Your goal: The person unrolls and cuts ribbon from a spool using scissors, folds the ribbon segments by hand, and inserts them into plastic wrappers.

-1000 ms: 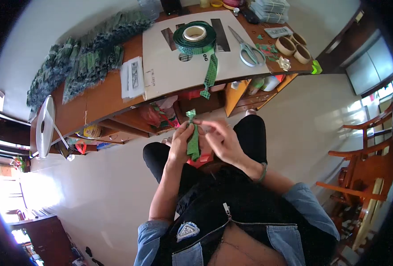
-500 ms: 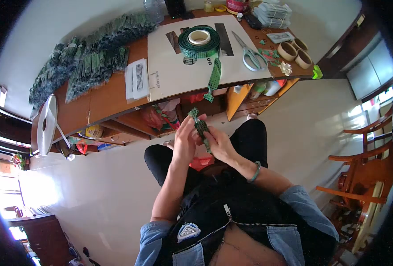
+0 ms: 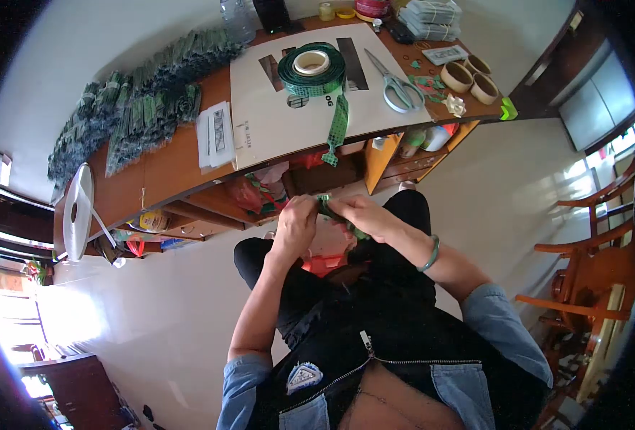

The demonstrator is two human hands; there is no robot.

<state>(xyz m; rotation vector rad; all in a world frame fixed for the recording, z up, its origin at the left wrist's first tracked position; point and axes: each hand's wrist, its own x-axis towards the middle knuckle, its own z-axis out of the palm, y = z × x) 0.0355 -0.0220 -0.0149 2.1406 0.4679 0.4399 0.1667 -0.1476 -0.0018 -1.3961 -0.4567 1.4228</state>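
Over my lap, a green patterned ribbon piece [image 3: 324, 208] is stretched between my two hands. My left hand [image 3: 296, 228] is closed with its knuckles up, pinching one end. My right hand [image 3: 366, 218] is closed on the other part, and some green ribbon shows beneath its fingers. Part of the piece is hidden by the fingers. Beyond them on the table lies a roll of the same green ribbon [image 3: 311, 87]. Its cut tail [image 3: 337, 125] hangs over the front edge.
Scissors [image 3: 402, 94] lie right of the roll on a white board [image 3: 274, 136]. Bundled green strips [image 3: 152, 107] cover the table's left side, near a white ribbon reel [image 3: 79, 215]. Tape rolls [image 3: 457, 77] sit at right. Wooden chairs [image 3: 583, 258] stand right.
My left hand has turned knuckles up and closed on the ribbon piece. My right hand has moved slightly up and right, and the piece is now held between both hands.
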